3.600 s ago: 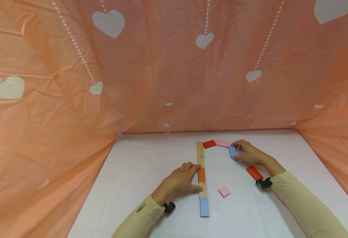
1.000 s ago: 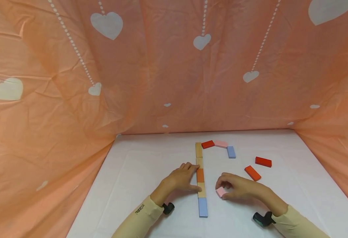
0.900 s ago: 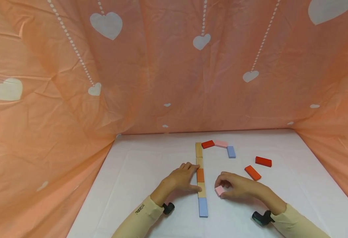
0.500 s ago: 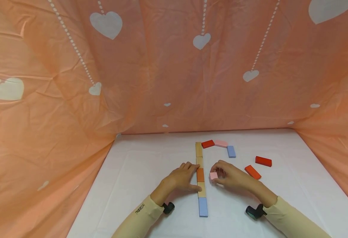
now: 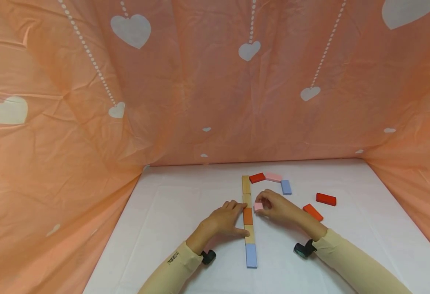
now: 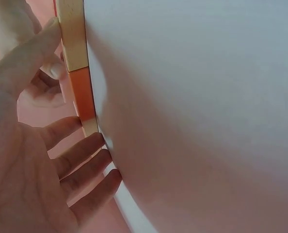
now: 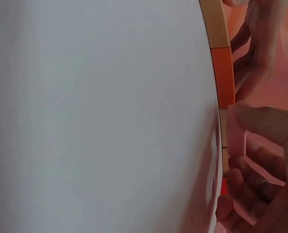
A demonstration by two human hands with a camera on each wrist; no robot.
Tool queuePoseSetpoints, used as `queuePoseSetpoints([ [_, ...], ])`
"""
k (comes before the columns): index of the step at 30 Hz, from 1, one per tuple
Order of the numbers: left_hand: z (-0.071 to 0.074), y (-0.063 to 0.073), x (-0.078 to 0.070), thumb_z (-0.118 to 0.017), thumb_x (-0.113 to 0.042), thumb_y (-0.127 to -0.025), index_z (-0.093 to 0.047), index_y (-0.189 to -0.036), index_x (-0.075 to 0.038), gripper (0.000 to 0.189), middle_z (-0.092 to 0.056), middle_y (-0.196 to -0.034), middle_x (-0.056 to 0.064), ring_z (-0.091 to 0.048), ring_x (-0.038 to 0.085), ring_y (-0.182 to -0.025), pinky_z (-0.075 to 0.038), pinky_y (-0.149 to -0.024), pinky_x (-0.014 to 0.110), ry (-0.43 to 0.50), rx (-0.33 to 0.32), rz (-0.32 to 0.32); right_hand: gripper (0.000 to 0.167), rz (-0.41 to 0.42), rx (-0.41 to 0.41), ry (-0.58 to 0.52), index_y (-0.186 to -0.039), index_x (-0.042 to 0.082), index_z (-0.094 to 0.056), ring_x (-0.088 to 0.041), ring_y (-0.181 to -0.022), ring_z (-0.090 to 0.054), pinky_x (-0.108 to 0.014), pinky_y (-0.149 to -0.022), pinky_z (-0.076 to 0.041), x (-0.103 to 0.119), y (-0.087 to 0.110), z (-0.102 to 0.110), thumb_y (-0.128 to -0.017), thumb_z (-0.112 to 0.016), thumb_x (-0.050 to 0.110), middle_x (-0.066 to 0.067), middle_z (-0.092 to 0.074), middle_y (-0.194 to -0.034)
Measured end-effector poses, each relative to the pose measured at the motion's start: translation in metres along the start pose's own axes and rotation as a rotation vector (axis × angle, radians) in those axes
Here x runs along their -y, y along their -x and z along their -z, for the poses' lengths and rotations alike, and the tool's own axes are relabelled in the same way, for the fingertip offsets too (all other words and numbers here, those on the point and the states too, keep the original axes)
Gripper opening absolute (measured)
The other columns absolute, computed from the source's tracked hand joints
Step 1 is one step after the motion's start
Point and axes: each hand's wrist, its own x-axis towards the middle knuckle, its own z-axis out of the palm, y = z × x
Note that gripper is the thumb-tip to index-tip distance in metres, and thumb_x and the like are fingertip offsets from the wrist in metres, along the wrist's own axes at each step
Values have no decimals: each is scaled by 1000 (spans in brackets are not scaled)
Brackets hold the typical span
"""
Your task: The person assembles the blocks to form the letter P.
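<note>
My right hand (image 5: 280,209) pinches a small pink block (image 5: 258,206) between thumb and fingers, just right of a straight column of blocks. In the right wrist view the pink block (image 7: 236,131) is held close by the column. My left hand (image 5: 223,221) rests against the column's left side, fingers extended, its index fingertip at a plain wooden block (image 5: 246,198) and its thumb at a lower wooden block (image 5: 249,234). Between them lies an orange block (image 5: 248,216). A wooden block (image 5: 246,184) tops the column, and a blue block (image 5: 251,256) forms its near end.
From the column's far end a red block (image 5: 257,178), a pink oblong block (image 5: 273,177) and a blue block (image 5: 286,187) curve rightward. Two loose red blocks, one farther (image 5: 326,199) and one nearer (image 5: 313,212), lie right, the nearer beside my right forearm. Orange curtains (image 5: 215,81) enclose the white table.
My right hand left the blue block at the curve, took the small pink block and carried it away from me and leftward to the column. A second red block came into view. My left hand stayed.
</note>
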Motion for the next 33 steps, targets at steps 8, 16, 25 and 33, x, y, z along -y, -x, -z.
queuePoseSetpoints([
  [8,1,0,0,-80,-65,-89,-42,-165,-16,98,-54,-145,6,-53,21,-130,-52,-109,35,0,-7,1,23,-12,17,-2,-113,12,-70,-15,-90,-55,-29,-79,-50,-3,-13,0,-94,-83,18,3,-60,-96],
  [16,2,1,0,-80,-64,-89,-43,-164,-16,97,-55,-144,6,-53,22,-129,-52,-108,35,3,-9,-3,25,10,18,30,-109,11,-69,-15,-88,-54,-30,-79,-50,-4,-18,0,-92,-86,20,2,-59,-95],
  [25,3,1,0,-81,-64,-88,-44,-163,-15,97,-55,-142,5,-53,22,-129,-53,-106,36,11,-10,-8,27,39,25,47,-108,11,-69,-13,-86,-53,-27,-77,-50,-3,-21,0,-91,-88,19,2,-59,-96],
  [33,5,2,-1,-82,-64,-88,-44,-163,-15,97,-55,-142,5,-53,21,-129,-53,-106,36,15,-5,-1,27,40,38,45,-110,11,-69,-14,-86,-53,-27,-76,-50,-3,-22,0,-91,-87,20,1,-59,-96],
])
